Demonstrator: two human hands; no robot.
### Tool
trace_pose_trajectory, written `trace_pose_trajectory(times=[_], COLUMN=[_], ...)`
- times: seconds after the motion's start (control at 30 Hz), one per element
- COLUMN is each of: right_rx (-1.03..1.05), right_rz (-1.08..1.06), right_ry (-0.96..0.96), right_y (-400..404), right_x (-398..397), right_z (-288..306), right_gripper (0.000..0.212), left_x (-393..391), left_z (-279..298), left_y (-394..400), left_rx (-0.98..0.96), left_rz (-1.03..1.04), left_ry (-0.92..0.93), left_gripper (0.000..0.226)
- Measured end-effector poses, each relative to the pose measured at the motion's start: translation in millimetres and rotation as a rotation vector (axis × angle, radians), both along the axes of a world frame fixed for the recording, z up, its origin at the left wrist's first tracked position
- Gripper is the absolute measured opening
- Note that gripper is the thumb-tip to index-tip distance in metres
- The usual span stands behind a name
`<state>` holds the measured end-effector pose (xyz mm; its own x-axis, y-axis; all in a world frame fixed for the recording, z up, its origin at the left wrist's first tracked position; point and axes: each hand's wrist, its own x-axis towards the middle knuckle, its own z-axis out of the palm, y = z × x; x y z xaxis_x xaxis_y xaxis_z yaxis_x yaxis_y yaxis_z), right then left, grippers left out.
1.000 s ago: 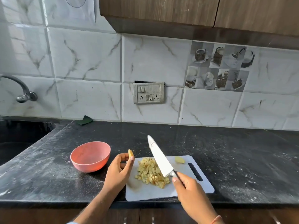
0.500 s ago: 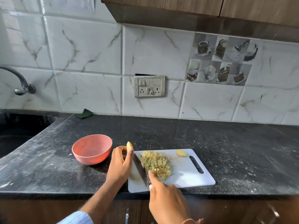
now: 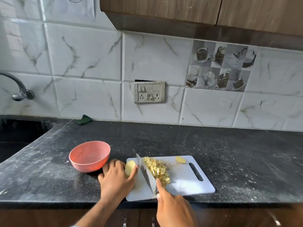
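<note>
A white cutting board [image 3: 188, 182] lies near the counter's front edge. On it sits a heap of diced pale yellow potato [image 3: 157, 169]. My right hand [image 3: 173, 208] grips a knife [image 3: 146, 172], forefinger along the blade's spine, with the blade against the left side of the heap. My left hand [image 3: 114, 179] holds a potato piece [image 3: 130, 167] at the board's left edge. A small potato slice [image 3: 180, 160] lies near the board's far right corner.
An empty pink bowl [image 3: 89, 155] stands on the dark counter [image 3: 229, 158] just left of the board. A sink [image 3: 18, 136] and tap [image 3: 19, 90] are at the far left, a green scrub pad [image 3: 83, 119] against the tiled wall.
The knife came down from the air to the board and now rests against the left side of the diced heap. My left hand lowered its potato piece to the board's left edge.
</note>
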<state>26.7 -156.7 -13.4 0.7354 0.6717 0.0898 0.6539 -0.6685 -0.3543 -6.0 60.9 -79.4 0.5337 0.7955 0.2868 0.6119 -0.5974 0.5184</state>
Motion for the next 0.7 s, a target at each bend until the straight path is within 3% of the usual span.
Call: trace_pose_trajectory(times=[0.27,0.4,0.7], right_rx=[0.007,-0.007,0.016], right_rz=[0.01,-0.022,-0.046], right_ry=[-0.042,-0.002,0.086], right_y=[-2,-1,-4], right_x=[8,11,11], right_z=[-6,-7,4], right_gripper=[0.054,0.053,0.052], left_x=[-21,-19,-27], left_z=[2,2,6], left_y=[15,21,40], left_rx=[0.041,0.049,-0.003], left_rz=[-0.381,-0.456,-0.531], left_ry=[0.177,0.198,0.046], left_gripper=[0.089,0.07,0.059])
